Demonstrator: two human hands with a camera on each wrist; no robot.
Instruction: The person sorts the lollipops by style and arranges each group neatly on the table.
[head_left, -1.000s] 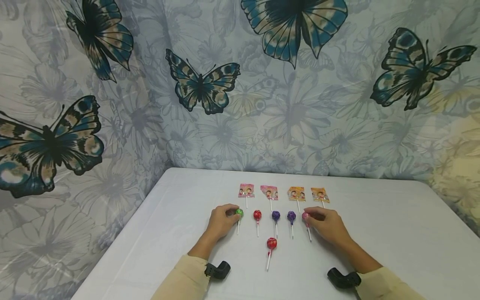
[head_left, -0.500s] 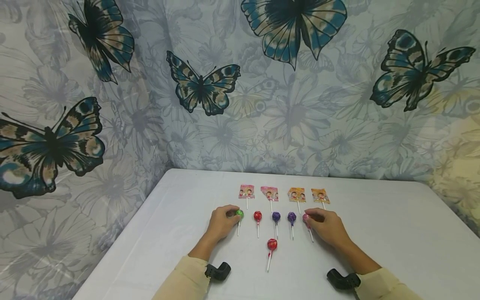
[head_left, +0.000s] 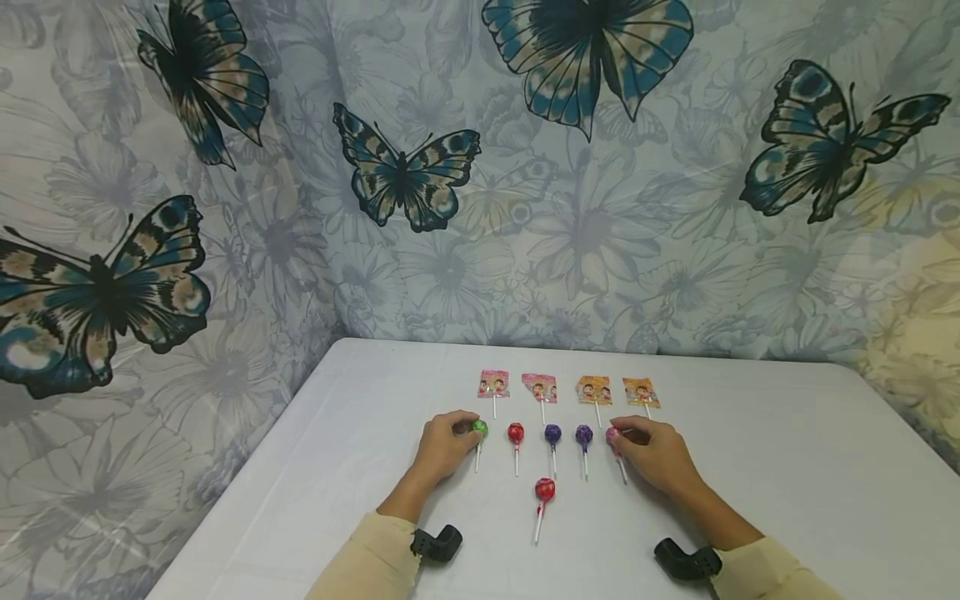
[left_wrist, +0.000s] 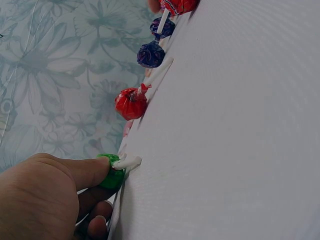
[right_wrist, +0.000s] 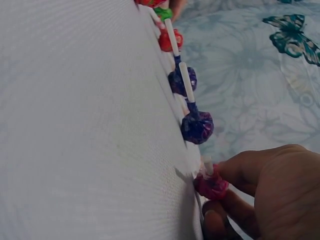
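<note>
My left hand (head_left: 442,446) pinches the head of a green lollipop (left_wrist: 113,172) between thumb and fingers at the left end of a row. At the right end, my right hand (head_left: 658,454) pinches the head of a pink lollipop (right_wrist: 212,186). Both lollipops lie on the white table with their sticks toward me. Between the hands are a red lollipop (head_left: 516,433) and two purple ones, the left purple lollipop (head_left: 552,434) and the right purple lollipop (head_left: 584,435). Nearer to me lies another red lollipop (head_left: 545,490).
Behind the row lie flat-wrapped lollipops: two in pink wrappers (head_left: 493,384) and two in orange wrappers (head_left: 594,390). They rest on the white-covered table (head_left: 337,450). A butterfly-patterned backdrop (head_left: 525,275) rises behind the table's far edge.
Both hands stay on the green and pink lollipops, with hardly any motion. The whole head view has shifted very slightly.
</note>
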